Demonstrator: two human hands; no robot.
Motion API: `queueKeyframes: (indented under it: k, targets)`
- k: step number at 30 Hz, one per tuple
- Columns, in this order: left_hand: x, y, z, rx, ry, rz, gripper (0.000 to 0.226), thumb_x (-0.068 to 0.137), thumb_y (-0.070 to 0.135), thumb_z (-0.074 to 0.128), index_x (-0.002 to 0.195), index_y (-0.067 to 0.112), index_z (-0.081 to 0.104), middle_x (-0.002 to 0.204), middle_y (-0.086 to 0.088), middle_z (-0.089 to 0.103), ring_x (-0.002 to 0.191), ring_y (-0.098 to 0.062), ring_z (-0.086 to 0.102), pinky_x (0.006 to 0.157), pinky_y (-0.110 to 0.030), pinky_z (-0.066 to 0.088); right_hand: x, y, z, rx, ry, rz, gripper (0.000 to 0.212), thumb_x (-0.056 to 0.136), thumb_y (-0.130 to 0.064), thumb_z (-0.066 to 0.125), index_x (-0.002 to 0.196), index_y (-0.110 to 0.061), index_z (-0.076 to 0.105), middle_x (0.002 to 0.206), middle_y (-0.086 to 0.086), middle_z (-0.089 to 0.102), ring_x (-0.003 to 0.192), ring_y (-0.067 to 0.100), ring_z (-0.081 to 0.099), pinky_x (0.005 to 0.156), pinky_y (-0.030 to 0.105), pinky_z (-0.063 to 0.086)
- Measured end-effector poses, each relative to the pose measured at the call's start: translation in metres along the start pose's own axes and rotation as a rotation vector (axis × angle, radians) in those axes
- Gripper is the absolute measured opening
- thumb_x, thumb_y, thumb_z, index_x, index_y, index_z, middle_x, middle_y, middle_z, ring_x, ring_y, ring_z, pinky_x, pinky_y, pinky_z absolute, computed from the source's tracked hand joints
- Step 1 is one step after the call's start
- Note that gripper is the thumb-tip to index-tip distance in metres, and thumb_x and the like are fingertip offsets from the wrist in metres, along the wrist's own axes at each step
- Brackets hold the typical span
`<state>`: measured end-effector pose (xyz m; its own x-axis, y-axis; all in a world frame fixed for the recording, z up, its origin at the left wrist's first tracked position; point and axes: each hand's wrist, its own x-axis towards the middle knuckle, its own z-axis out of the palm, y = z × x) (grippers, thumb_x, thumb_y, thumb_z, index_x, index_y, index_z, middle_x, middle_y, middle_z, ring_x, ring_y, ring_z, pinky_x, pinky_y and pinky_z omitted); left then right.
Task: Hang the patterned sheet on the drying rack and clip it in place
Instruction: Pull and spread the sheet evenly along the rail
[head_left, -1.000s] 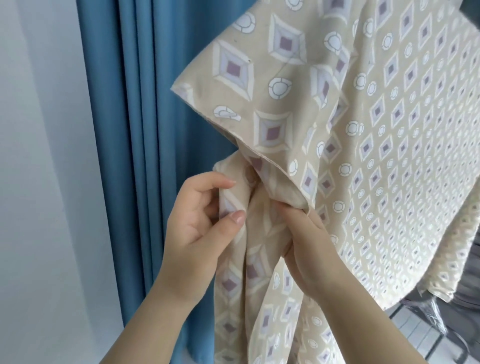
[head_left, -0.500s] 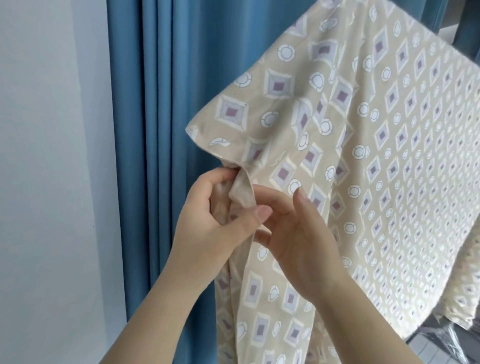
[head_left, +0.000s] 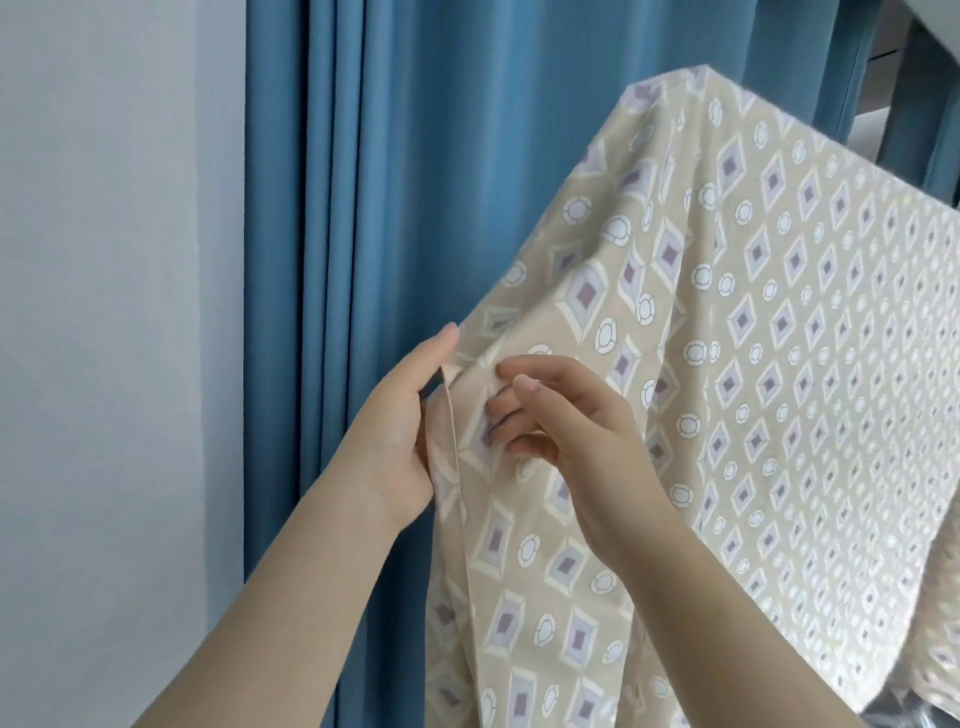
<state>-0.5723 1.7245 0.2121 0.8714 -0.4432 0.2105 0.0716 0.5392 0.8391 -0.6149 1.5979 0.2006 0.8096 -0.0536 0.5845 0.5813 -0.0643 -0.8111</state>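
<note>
- The patterned sheet (head_left: 779, 364) is already draped over a high support, presumably the drying rack, which the cloth hides. It peaks at upper right and falls down and left toward you, in front of the blue curtain (head_left: 374, 208).
- Your left hand (head_left: 400, 441) grips the sheet's near side edge. It is clamped on the hem (head_left: 457, 493) just below the top corner, with most of its fingers hidden behind the cloth.
- Your right hand (head_left: 587, 447) sits on the printed face, just right of the left. Its fingers (head_left: 511, 366) are bent with the tips against the cloth, and I cannot tell whether they pinch a fold or only touch it.
- The relation to watch: the hem runs nearly straight down from your left hand, while the support lies up and to the right of both hands. Your left hand is nearer the free edge and your right is nearer the support.
- I judge the hanging partly done and the clipping not yet begun. No clip is in view.
- The likely next move is to draw the edge out flat so it hangs straight before you clip it.
</note>
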Motion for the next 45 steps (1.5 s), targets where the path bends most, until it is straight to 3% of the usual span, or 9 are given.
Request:
queueKeyframes:
  k: [3, 7, 15, 18, 24, 28, 31, 36, 45]
  targets:
    - [0.01, 0.009, 0.0, 0.044, 0.085, 0.105, 0.018, 0.089, 0.013, 0.053, 0.1, 0.012, 0.068, 0.085, -0.011, 0.071, 0.072, -0.024, 0.068, 0.073, -0.04, 0.054, 0.008, -0.011, -0.002, -0.026, 0.049, -0.025, 0.007, 0.088, -0.014, 0.058, 0.088, -0.016, 0.066, 0.072, 0.001, 0.065, 0.064, 0.014, 0.058, 0.062, 0.023, 0.047]
    - [0.012, 0.028, 0.003, -0.07, -0.035, 0.187, 0.043, 0.085, -0.005, 0.038, 0.122, 0.008, 0.057, 0.115, -0.018, 0.066, 0.101, -0.032, 0.066, 0.083, -0.043, 0.055, 0.024, -0.031, -0.002, -0.068, 0.103, -0.063, 0.014, 0.091, -0.008, 0.053, 0.087, -0.017, 0.064, 0.072, 0.0, 0.064, 0.061, 0.012, 0.055, 0.059, 0.021, 0.047]
    - [0.015, 0.069, 0.013, -0.053, -0.059, 0.039, 0.034, 0.084, 0.019, 0.051, 0.11, 0.003, 0.065, 0.097, -0.017, 0.07, 0.075, -0.028, 0.069, 0.068, -0.045, 0.057, 0.05, -0.063, 0.004, -0.108, 0.095, -0.102, 0.012, 0.091, -0.012, 0.053, 0.087, -0.02, 0.061, 0.075, -0.001, 0.062, 0.055, 0.011, 0.054, 0.053, 0.016, 0.046]
    - [0.017, 0.087, 0.017, -0.054, 0.07, 0.21, 0.022, 0.088, 0.016, 0.052, 0.089, 0.01, 0.074, 0.092, -0.012, 0.073, 0.072, -0.025, 0.07, 0.067, -0.042, 0.058, 0.055, -0.07, 0.005, -0.125, 0.083, -0.106, 0.012, 0.091, -0.013, 0.054, 0.087, -0.022, 0.06, 0.076, 0.0, 0.062, 0.056, 0.012, 0.053, 0.055, 0.019, 0.046]
    - [0.023, 0.115, 0.03, 0.061, 0.192, 0.489, 0.021, 0.089, 0.018, 0.059, 0.108, 0.013, 0.066, 0.09, -0.006, 0.072, 0.076, -0.021, 0.07, 0.072, -0.038, 0.058, 0.068, -0.079, 0.012, -0.196, 0.077, -0.117, 0.012, 0.091, -0.014, 0.053, 0.089, -0.024, 0.06, 0.078, -0.003, 0.063, 0.058, 0.01, 0.056, 0.058, 0.021, 0.046]
    - [0.022, 0.129, 0.032, 0.163, 0.221, 0.657, 0.01, 0.091, 0.015, 0.057, 0.09, 0.016, 0.066, 0.085, -0.004, 0.07, 0.067, -0.014, 0.068, 0.062, -0.03, 0.058, 0.078, -0.083, 0.02, -0.192, 0.062, -0.123, 0.011, 0.089, -0.014, 0.054, 0.09, -0.022, 0.06, 0.076, -0.001, 0.062, 0.057, 0.012, 0.054, 0.057, 0.021, 0.045]
    - [0.023, 0.141, 0.03, 0.255, 0.333, 0.779, 0.016, 0.091, 0.014, 0.057, 0.078, 0.02, 0.065, 0.076, 0.001, 0.067, 0.061, -0.009, 0.065, 0.058, -0.024, 0.056, 0.084, -0.087, 0.026, -0.169, 0.05, -0.128, 0.011, 0.089, -0.013, 0.054, 0.092, -0.021, 0.06, 0.074, -0.001, 0.062, 0.055, 0.012, 0.053, 0.053, 0.019, 0.045]
    - [0.028, 0.143, 0.027, 0.67, 0.352, 0.844, 0.023, 0.085, 0.009, 0.06, 0.086, 0.032, 0.058, 0.09, 0.008, 0.066, 0.083, -0.011, 0.065, 0.075, -0.031, 0.056, 0.088, -0.091, 0.032, -0.191, 0.032, -0.166, 0.011, 0.09, -0.014, 0.053, 0.09, -0.024, 0.059, 0.078, -0.002, 0.061, 0.057, 0.011, 0.054, 0.057, 0.02, 0.045]
    - [0.027, 0.144, 0.023, 0.657, 0.598, 1.2, 0.034, 0.081, 0.011, 0.064, 0.08, 0.035, 0.039, 0.091, 0.005, 0.061, 0.082, -0.013, 0.06, 0.076, -0.027, 0.049, 0.094, -0.087, 0.032, -0.143, 0.03, -0.16, 0.01, 0.089, -0.013, 0.054, 0.09, -0.021, 0.06, 0.076, 0.0, 0.063, 0.055, 0.011, 0.053, 0.054, 0.02, 0.045]
